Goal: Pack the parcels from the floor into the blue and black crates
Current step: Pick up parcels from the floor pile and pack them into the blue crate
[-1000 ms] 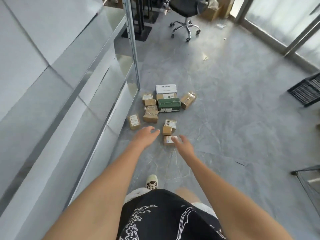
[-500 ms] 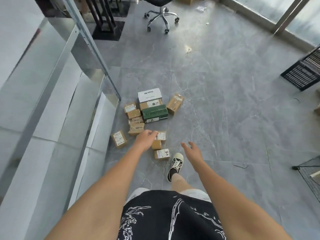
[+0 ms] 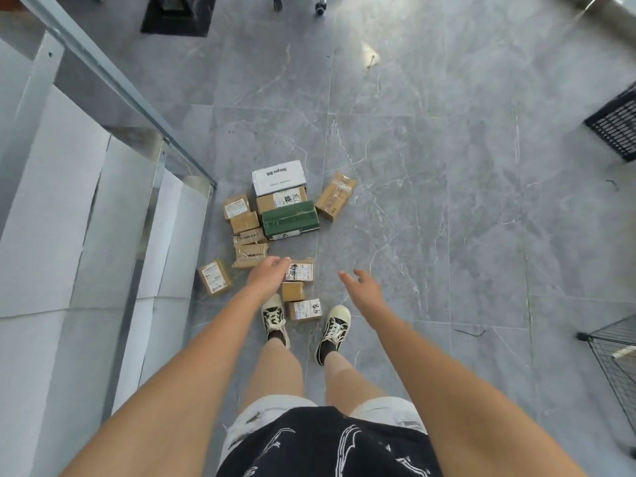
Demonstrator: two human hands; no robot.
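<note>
Several parcels lie in a cluster on the grey floor: a white box (image 3: 278, 177), a green box (image 3: 289, 219), a brown box (image 3: 335, 196) lying at an angle on the right, small taped brown boxes (image 3: 250, 254), one lone box (image 3: 215, 277) on the left. A labelled parcel (image 3: 302, 270) and two small ones (image 3: 293, 290) (image 3: 305, 309) lie just in front of my shoes. My left hand (image 3: 266, 275) hangs open above the labelled parcel's left edge. My right hand (image 3: 364, 287) is open over bare floor to the right. Both hold nothing. A black crate (image 3: 616, 129) shows at the right edge.
A glass partition with a metal frame (image 3: 120, 98) and white panels (image 3: 51, 201) runs along the left. A wire basket (image 3: 616, 352) stands at the lower right. Office chair wheels (image 3: 320, 6) and a dark stand base (image 3: 177, 15) are at the top.
I have stepped up to the pile; both shoes now stand beside the nearest parcels. The view tilted further down. Both hands stayed open and empty, reaching toward the parcels.
</note>
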